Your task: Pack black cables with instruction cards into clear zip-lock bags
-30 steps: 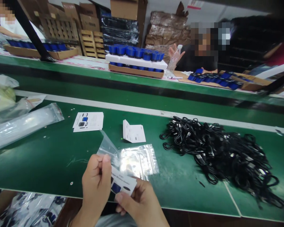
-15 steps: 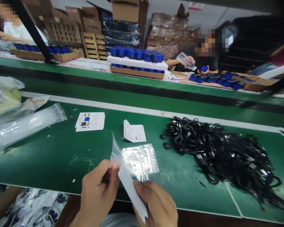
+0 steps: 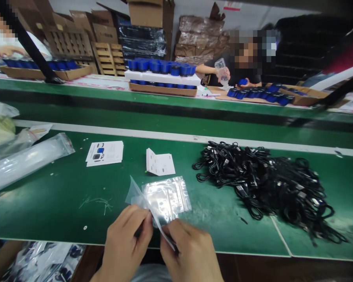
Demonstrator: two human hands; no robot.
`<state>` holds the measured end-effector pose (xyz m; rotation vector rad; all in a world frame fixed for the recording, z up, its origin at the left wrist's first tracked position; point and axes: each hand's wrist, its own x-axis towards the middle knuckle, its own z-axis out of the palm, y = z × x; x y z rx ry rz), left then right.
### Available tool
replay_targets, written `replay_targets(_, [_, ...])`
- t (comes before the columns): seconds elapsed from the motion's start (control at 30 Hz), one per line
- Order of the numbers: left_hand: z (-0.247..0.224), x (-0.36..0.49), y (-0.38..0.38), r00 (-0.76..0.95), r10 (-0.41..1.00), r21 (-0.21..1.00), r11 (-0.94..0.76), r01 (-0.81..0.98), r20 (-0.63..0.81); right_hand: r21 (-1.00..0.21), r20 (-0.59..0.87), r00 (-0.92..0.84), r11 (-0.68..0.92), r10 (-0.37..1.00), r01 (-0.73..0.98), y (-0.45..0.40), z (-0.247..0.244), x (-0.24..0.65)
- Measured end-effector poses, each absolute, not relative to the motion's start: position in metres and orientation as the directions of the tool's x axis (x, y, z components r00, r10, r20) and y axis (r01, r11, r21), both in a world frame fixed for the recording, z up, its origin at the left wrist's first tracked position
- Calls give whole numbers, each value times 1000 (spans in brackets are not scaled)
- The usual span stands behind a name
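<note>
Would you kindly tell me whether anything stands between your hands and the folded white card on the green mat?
Yes: the clear zip bag lies flat on the green mat, directly between your left hand and right hand and the folded white card. Nothing else visible stands in that gap.

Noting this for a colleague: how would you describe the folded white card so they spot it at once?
On the green workbench, find the heap of black cables at right. Left of it, just beyond the clear zip bag, lies a small white card, folded so one half stands up, unlike the flat printed cards further left.
</note>
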<state>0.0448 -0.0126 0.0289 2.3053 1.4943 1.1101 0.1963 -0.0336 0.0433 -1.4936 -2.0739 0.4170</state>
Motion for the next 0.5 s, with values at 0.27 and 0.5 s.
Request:
replay_targets(0.27, [25, 42, -13, 191, 859, 563, -463, 684, 475, -433, 297, -264, 376, 918, 819, -35, 48, 194])
replay_targets(0.5, [29, 42, -12, 274, 811, 529, -554, 643, 517, -519, 507, -136, 427, 851, 740, -34, 47, 189])
